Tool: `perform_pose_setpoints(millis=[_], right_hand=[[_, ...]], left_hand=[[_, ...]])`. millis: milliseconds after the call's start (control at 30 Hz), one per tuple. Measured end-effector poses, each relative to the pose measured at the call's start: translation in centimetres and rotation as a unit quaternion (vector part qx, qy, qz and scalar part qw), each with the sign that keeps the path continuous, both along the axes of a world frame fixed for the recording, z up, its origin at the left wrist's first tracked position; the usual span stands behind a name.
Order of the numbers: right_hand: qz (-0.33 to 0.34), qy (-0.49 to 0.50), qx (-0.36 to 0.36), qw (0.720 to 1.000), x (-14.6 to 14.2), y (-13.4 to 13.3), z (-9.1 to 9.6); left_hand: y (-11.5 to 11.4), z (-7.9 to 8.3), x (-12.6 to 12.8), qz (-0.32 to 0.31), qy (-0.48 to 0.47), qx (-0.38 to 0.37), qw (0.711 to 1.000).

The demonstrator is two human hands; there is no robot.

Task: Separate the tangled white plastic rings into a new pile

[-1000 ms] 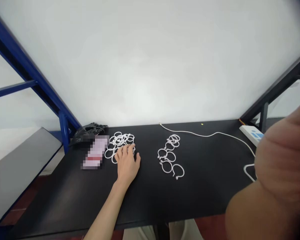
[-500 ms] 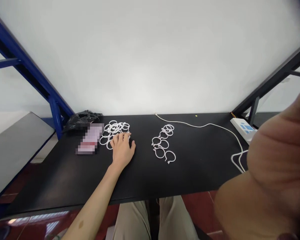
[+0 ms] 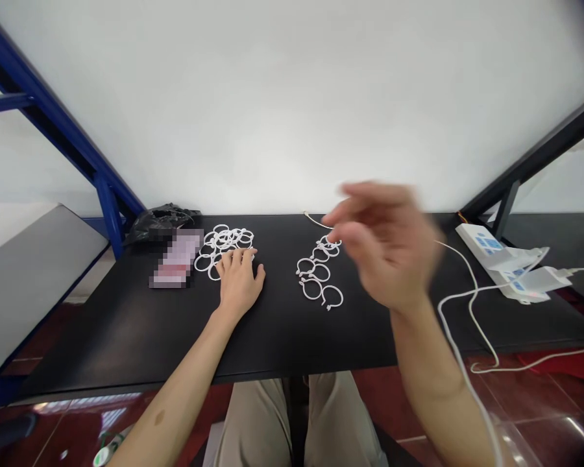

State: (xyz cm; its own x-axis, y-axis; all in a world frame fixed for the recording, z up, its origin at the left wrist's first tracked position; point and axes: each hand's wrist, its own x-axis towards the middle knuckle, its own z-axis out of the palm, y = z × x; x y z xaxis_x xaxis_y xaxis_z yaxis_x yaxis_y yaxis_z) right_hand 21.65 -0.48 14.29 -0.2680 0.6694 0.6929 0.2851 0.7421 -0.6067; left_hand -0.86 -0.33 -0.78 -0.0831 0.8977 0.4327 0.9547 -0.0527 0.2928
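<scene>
My left hand (image 3: pixel 238 280) lies flat on the black table (image 3: pixel 126 331), fingers stretched out onto the near edge of a heap of white plastic rings (image 3: pixel 226 241). A second group of several white rings (image 3: pixel 320 275) lies in a loose row near the table's middle. My right hand (image 3: pixel 384 250) hangs in the air above and to the right of that row, blurred by motion, fingers loosely spread and pointing left, with nothing seen in it.
A blurred pink packet (image 3: pixel 178 259) and a crumpled black bag (image 3: pixel 160 220) lie left of the ring heap. A white power strip (image 3: pixel 496 256) with white cables (image 3: pixel 460 305) sits at the right. Blue shelf frame (image 3: pixel 102 194) stands left, a white wall behind.
My right hand, earlier a huge blur close to the camera at lower right, has moved out over the table near the middle rings. The view has tilted down. My left hand stays on the heap.
</scene>
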Motion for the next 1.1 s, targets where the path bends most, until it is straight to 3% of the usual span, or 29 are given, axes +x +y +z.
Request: perform_pose_setpoints(millis=[67, 167, 267, 367, 533, 633, 733, 933, 1100], right_hand=[[0.005, -0.146, -0.047, 0.988, -0.6, 2.2, -2.0], [0.007, -0.389, -0.096, 0.916, -1.1, 4.8, -6.1], [0.019, -0.440, -0.102, 0.892, -0.9, 5.5, -9.2], [0.032, -0.423, -0.108, 0.899, -0.5, 5.5, -10.5], [0.040, -0.373, -0.109, 0.920, -0.5, 5.4, -10.7], [0.026, -0.285, -0.101, 0.953, -1.1, 5.1, -10.8], [0.020, -0.160, -0.139, 0.977, -1.8, 4.5, -11.0], [0.054, -0.020, -0.246, 0.968, -3.1, 3.5, -11.3], [0.055, -0.008, -0.239, 0.969, -3.4, 3.3, -11.1]], left_hand=[[0.0, 0.0, 0.2, -0.013, 0.010, 0.018, 1.000], [0.0, 0.0, 0.7, -0.048, 0.038, 0.040, 0.997], [0.2, -0.1, 1.4, -0.099, 0.069, 0.053, 0.991], [0.5, -0.2, 1.8, -0.142, 0.070, 0.062, 0.985], [0.6, 0.3, 1.6, -0.180, -0.004, 0.045, 0.983], [0.3, 0.7, 1.7, -0.206, -0.058, 0.037, 0.976], [0.1, 1.1, 2.0, -0.236, -0.087, 0.021, 0.968], [0.0, 1.1, 2.5, -0.246, -0.118, -0.001, 0.962], [0.0, 1.2, 2.4, -0.235, -0.133, -0.003, 0.963]])
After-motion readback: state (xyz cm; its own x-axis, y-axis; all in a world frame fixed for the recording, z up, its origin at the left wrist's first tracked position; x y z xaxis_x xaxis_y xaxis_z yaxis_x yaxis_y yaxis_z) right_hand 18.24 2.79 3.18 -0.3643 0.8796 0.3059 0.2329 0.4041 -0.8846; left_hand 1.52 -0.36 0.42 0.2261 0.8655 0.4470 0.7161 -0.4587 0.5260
